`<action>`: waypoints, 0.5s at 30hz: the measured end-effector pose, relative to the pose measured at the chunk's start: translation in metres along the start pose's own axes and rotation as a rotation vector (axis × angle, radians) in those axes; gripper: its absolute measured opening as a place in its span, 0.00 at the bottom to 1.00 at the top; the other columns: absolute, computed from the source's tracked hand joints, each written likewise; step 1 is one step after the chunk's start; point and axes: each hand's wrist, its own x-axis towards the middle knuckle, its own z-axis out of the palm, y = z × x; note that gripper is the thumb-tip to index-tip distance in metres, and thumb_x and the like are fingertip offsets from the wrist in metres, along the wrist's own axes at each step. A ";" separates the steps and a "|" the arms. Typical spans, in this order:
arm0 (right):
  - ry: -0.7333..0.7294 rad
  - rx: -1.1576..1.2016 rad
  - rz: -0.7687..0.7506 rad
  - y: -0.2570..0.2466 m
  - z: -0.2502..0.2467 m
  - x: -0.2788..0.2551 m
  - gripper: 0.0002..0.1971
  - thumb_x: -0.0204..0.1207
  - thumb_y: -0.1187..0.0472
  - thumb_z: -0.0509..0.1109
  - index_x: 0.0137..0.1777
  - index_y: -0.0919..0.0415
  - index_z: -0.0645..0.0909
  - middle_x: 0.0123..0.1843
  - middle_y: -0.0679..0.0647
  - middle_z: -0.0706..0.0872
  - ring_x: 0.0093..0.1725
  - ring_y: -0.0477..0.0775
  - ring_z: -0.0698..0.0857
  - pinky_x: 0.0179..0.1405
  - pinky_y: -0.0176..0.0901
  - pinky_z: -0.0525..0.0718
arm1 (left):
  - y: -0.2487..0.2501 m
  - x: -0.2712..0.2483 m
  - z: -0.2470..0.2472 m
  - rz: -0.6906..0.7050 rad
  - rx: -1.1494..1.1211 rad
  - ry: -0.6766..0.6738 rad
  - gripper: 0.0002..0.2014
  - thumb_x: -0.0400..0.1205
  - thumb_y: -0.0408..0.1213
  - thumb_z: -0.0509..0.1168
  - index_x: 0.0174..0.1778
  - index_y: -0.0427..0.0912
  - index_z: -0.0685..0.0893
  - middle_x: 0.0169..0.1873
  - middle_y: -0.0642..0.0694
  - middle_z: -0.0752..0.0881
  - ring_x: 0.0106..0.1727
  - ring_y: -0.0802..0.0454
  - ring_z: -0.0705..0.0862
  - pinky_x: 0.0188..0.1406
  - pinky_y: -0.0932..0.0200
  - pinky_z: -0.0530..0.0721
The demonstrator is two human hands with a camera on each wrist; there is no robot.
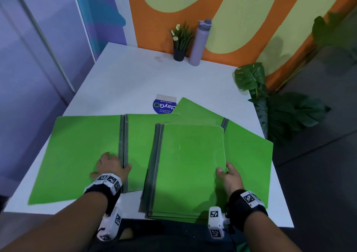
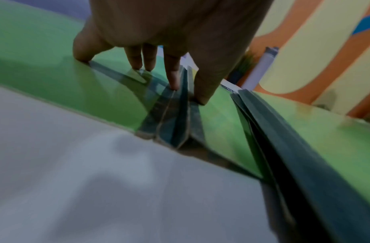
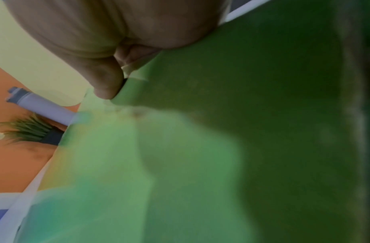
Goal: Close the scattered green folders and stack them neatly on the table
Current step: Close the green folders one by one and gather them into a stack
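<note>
An open green folder [image 1: 77, 155] lies flat on the left of the white table [image 1: 125, 81], its grey spine [image 1: 122, 141] in the middle. My left hand [image 1: 110, 166] rests on it with spread fingertips [image 2: 174, 85] pressing beside the spine [image 2: 179, 118]. A stack of closed green folders [image 1: 189, 168] sits at the front centre, grey spines to the left. My right hand [image 1: 227, 174] pinches the stack's right edge, thumb on top [image 3: 107, 88]. Another open green folder [image 1: 249, 155] lies slanted under the stack at the right.
A blue and white card [image 1: 164, 105] lies behind the folders. A lilac bottle [image 1: 200, 43] and a small potted plant [image 1: 180, 43] stand at the far edge by the orange wall. Large leafy plants [image 1: 280, 106] stand off the table's right side.
</note>
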 end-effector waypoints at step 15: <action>-0.020 0.098 -0.010 -0.006 -0.004 0.010 0.30 0.80 0.61 0.66 0.80 0.50 0.61 0.81 0.61 0.66 0.75 0.66 0.70 0.74 0.65 0.69 | 0.028 0.007 -0.045 -0.059 -0.355 0.196 0.13 0.82 0.31 0.61 0.53 0.23 0.81 0.62 0.25 0.77 0.54 0.28 0.82 0.52 0.42 0.83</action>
